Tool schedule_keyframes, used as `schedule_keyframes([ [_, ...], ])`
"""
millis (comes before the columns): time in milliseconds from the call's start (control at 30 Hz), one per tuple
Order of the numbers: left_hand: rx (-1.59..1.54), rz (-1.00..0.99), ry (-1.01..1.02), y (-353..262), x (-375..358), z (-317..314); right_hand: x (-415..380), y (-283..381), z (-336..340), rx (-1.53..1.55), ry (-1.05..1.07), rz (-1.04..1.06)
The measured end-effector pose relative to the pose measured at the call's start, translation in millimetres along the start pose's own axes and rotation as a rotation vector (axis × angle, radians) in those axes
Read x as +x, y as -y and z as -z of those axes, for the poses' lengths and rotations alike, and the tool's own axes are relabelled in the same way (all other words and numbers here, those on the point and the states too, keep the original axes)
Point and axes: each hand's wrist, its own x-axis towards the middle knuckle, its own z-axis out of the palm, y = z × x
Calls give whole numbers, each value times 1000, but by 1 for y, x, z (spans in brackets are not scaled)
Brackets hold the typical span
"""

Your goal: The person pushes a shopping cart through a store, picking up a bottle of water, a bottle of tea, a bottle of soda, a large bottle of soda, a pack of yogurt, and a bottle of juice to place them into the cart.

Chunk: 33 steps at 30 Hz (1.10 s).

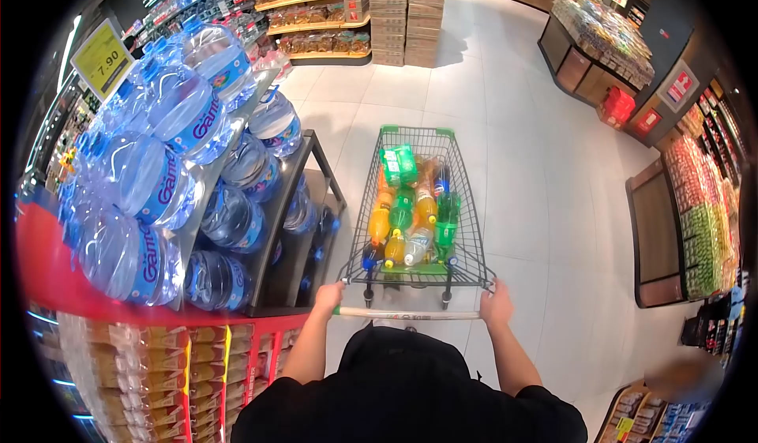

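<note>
Left hand point(329, 298) and right hand point(497, 303) curl closed around the handle point(410, 314); the cart point(472, 242) sits just ahead, bottles point(403, 212) inside.

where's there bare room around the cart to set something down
Open floor: right of the cart, up to the wooden bin, and beyond its front, toward the stacked cartons. Crowded: inside the cart, packed with drinks, and close on its left, the rack of water bottles.

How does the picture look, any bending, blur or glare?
Head view: strong wide-angle bending, black rounded corners; shiny highlights on the big water bottles; soft shadow beside the stacked boxes; a smeared patch at lower right, too blurred to identify; cart fairly sharp.
</note>
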Motion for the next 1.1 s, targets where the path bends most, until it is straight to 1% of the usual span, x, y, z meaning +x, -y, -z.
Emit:
schedule_keyframes([
  [67,-35,39,16,-14,21,-1,30,13,-10,152,-134,-37],
  [100,-45,43,10,-22,32,-1,47,20,-13,148,-131,-24],
  [167,59,7,26,-39,52,1,78,34,-17,141,-97,-6],
  [200,49,9,22,-50,61,3,92,43,-17,135,-97,4],
  [267,387,-132,75,-72,80,5,114,59,-14,65,-62,43],
  [300,372,-131,74,-83,91,3,129,67,-14,56,-66,54],
  [367,31,58,190,-103,114,3,157,84,-23,26,-170,60],
  [400,24,60,186,-112,129,6,172,95,-22,23,-168,68],
  [467,-280,225,519,-124,167,11,204,114,-18,30,3,-160],
  [500,-288,233,513,-129,178,9,219,124,-16,23,12,-152],
  [567,-299,174,271,-144,190,0,246,144,-13,55,30,-178],
  [633,-162,120,63,-171,192,-3,278,156,-23,57,32,-124],
  [667,-170,131,24,-192,190,-2,294,165,-25,57,49,-145],
  [700,-187,100,-3,-191,207,-6,312,169,-28,56,65,-166],
  [733,-198,98,-6,-194,222,-8,352,141,-63,35,38,-86],
  [767,-210,96,-8,-196,237,-9,368,148,-59,34,42,-75],
  [833,-187,110,6,-202,268,-12,404,166,-48,430,323,-259],
  [867,-157,124,30,-205,281,-14,421,173,-48,424,327,-247],
  [967,-186,135,35,-244,288,-15,485,170,-77,397,339,-203],
  [1033,-137,127,29,-248,318,-24,524,183,-87,280,284,-157],
  [1067,-135,124,31,-252,330,-30,543,192,-88,277,290,-135],
  [1100,-148,131,17,-268,325,-32,557,200,-85,253,269,-133],
])
